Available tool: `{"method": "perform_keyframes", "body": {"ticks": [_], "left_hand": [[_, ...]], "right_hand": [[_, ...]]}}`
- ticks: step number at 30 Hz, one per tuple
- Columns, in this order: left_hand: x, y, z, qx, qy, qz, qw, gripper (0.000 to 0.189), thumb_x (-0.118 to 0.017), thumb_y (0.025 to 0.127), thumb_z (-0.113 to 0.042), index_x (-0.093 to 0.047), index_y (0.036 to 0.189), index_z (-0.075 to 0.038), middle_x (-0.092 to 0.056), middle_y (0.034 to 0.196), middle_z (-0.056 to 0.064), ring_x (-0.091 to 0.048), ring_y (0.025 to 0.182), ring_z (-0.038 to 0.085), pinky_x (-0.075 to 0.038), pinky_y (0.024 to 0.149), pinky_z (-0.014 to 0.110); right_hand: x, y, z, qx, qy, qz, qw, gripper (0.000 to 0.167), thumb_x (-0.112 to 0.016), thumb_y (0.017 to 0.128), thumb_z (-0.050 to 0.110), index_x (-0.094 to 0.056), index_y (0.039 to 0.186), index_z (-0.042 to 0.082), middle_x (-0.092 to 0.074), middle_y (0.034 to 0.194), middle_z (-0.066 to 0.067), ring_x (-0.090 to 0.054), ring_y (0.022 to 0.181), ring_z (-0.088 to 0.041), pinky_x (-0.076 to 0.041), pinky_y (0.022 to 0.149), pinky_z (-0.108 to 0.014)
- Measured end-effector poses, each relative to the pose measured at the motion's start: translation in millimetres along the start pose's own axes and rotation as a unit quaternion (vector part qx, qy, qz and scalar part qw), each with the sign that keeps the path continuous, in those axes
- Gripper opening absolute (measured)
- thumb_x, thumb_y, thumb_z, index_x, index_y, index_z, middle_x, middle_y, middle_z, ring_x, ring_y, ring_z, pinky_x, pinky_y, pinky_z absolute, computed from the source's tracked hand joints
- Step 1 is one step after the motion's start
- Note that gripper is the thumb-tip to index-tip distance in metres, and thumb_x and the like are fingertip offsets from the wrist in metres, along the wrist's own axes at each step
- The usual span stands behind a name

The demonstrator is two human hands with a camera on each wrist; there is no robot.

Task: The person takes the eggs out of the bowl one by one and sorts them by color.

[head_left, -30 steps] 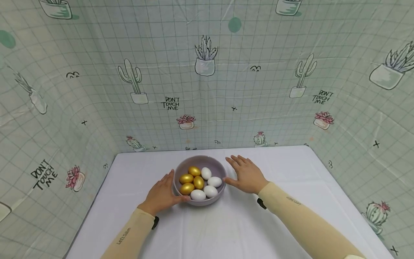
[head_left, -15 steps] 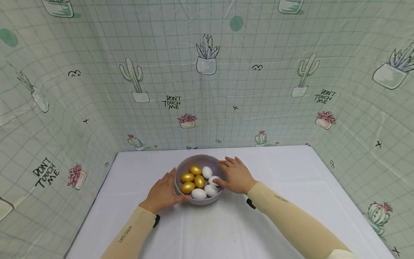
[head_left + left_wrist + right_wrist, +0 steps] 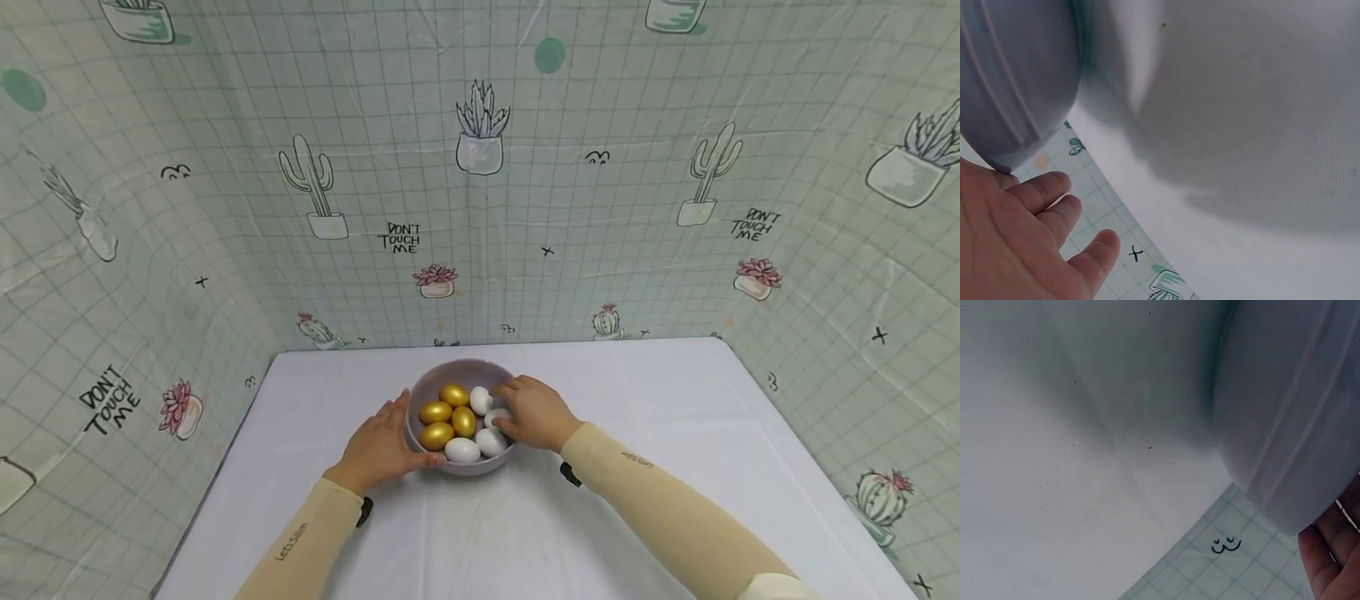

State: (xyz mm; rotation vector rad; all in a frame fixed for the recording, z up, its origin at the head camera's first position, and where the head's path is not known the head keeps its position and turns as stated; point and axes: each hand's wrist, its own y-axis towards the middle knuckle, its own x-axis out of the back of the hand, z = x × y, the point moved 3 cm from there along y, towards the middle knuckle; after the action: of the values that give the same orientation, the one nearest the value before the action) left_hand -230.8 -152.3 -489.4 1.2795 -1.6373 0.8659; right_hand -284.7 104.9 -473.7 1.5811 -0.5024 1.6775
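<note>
A mauve bowl (image 3: 427, 387) holds golden eggs (image 3: 437, 436) on its left side and white eggs (image 3: 462, 451) on its right and front. My left hand (image 3: 377, 450) rests against the bowl's left side, thumb across the front rim. In the left wrist view, its other fingers (image 3: 1044, 190) extend loosely past the bowl's rim. Over the right rim, my right hand (image 3: 538, 412) reaches inside, its thumb and bent fingers about the rightmost white egg (image 3: 492, 416); the hand partly covers that egg. The right wrist view shows this hand (image 3: 1335, 556) at the bowl's rim.
The bowl stands near the middle of a table with a white cloth (image 3: 637, 400). Behind and to both sides hangs a grid-patterned curtain (image 3: 375, 167) printed with potted plants. A dark band (image 3: 572, 473) shows at my right wrist.
My right hand has moved left from beside the bowl to over its right rim, its fingers bending down around a white egg. My left hand has stayed on the bowl.
</note>
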Motion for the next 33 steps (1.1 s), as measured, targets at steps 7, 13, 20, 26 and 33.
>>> {"method": "perform_keyframes", "body": {"ticks": [7,13,20,26,33], "left_hand": [[0.4,-1.7,-0.5,0.003,-0.003,0.005,1.0000,0.127,-0.069,0.072,-0.077,-0.018,0.157,0.003,-0.035,0.153,0.028,-0.031,0.142,0.043,-0.029,0.111,0.059],[1.7,-2.2,-0.5,0.003,-0.005,0.003,1.0000,0.127,-0.070,0.073,-0.076,-0.018,0.157,0.003,-0.035,0.153,0.028,-0.031,0.142,0.043,-0.029,0.111,0.059],[0.8,-0.4,-0.6,0.000,-0.007,0.002,1.0000,0.127,-0.070,0.073,-0.076,-0.018,0.157,0.004,-0.035,0.152,0.029,-0.031,0.142,0.043,-0.029,0.111,0.059],[0.2,0.3,0.3,0.000,-0.004,0.004,1.0000,0.128,-0.069,0.072,-0.077,-0.018,0.157,0.003,-0.035,0.153,0.028,-0.030,0.142,0.043,-0.029,0.111,0.059],[0.4,0.2,0.3,-0.002,-0.003,0.006,1.0000,0.128,-0.069,0.072,-0.078,-0.017,0.157,0.003,-0.034,0.154,0.027,-0.030,0.143,0.043,-0.029,0.111,0.060]], "right_hand": [[-1.2,1.9,10.2,0.028,0.012,0.040,0.9987,0.030,-0.077,0.085,0.024,-0.075,0.112,0.013,-0.070,0.103,0.001,-0.066,0.089,-0.019,-0.053,0.083,-0.040],[-1.9,6.7,14.6,0.028,0.011,0.060,0.9978,0.027,-0.078,0.085,0.023,-0.076,0.111,0.014,-0.067,0.099,0.001,-0.064,0.088,-0.018,-0.054,0.081,-0.039],[-4.4,10.8,14.2,0.006,-0.001,0.096,0.9954,0.029,-0.072,0.083,0.008,-0.075,0.112,0.013,-0.063,0.093,0.003,-0.061,0.085,-0.016,-0.054,0.075,-0.036],[-1.2,13.6,17.1,-0.011,0.003,0.118,0.9929,0.031,-0.073,0.081,0.001,-0.075,0.109,0.014,-0.061,0.091,0.002,-0.059,0.083,-0.017,-0.054,0.075,-0.037],[-3.2,19.6,20.8,-0.020,-0.007,0.151,0.9883,0.022,-0.073,0.084,-0.001,-0.074,0.098,0.016,-0.059,0.087,0.002,-0.057,0.079,-0.015,-0.053,0.077,-0.036]]}}
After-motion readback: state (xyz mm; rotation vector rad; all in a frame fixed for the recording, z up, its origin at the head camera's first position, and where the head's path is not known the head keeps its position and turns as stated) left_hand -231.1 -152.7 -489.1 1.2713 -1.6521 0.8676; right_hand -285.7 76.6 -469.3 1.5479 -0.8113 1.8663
